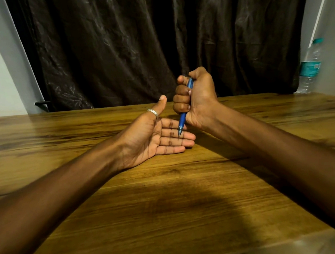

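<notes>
My right hand (197, 98) grips a blue pen (182, 122) in a fist, upright, with the tip pointing down. The pen's tip hangs just over the fingers of my left hand (153, 137). That left hand lies palm up on the wooden table (168, 197), fingers straight and together, thumb raised with a silver ring on it. Whether the tip touches the fingers I cannot tell. Most of the pen's barrel is hidden inside the fist.
A clear plastic water bottle (310, 67) with a teal label and cap stands at the table's far right corner. A dark curtain (156, 43) hangs behind the far edge. Light walls flank it on both sides.
</notes>
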A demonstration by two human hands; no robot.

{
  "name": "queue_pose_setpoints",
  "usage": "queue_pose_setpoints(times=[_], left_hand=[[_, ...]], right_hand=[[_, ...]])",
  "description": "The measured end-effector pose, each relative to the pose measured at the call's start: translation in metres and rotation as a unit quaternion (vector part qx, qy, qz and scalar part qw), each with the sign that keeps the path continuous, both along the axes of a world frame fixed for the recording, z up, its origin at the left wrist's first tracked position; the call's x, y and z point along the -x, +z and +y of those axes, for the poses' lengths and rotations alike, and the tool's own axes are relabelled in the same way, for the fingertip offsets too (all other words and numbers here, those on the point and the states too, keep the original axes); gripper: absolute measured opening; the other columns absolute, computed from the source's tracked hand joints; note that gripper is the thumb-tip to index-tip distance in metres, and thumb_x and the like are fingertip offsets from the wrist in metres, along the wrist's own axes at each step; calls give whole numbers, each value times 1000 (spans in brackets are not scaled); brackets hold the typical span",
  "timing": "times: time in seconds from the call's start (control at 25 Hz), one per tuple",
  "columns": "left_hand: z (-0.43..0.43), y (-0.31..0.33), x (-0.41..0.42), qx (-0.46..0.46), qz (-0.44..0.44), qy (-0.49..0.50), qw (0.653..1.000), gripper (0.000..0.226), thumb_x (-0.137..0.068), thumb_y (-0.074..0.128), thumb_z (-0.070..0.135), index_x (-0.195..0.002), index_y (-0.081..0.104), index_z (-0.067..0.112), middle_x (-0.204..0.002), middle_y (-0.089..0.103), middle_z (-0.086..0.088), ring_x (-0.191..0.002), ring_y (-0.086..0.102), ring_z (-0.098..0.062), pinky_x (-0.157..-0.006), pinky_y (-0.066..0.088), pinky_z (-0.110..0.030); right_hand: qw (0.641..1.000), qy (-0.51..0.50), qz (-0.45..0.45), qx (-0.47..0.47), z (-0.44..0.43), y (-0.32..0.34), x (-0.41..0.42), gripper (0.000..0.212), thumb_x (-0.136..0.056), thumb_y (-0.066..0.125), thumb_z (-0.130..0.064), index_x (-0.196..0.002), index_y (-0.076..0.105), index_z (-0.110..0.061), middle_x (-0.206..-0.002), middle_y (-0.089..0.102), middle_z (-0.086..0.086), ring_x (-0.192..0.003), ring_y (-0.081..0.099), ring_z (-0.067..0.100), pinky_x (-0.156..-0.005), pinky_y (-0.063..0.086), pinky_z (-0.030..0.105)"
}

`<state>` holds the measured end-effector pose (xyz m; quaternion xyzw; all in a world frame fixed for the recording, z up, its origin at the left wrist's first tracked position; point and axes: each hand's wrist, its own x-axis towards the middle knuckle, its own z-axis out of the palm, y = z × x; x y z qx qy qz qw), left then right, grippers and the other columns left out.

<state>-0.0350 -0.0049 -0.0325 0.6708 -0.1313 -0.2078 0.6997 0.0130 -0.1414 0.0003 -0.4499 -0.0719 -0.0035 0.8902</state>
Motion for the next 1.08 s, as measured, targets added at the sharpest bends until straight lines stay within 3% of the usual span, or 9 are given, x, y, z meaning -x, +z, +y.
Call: queue_pose_setpoints(times=[1.08], left_hand=[[-1, 0, 1, -9, -3, -4, 1000, 78, -97, 29, 65, -127, 59, -1, -115, 73, -23, -110, 72, -31, -95, 55, -38]], right_hand=[[1000, 2, 3, 4, -1, 1, -3, 34, -99, 34, -34, -74, 48, -15, -46, 28, -7, -34, 20, 8, -33, 18, 17]])
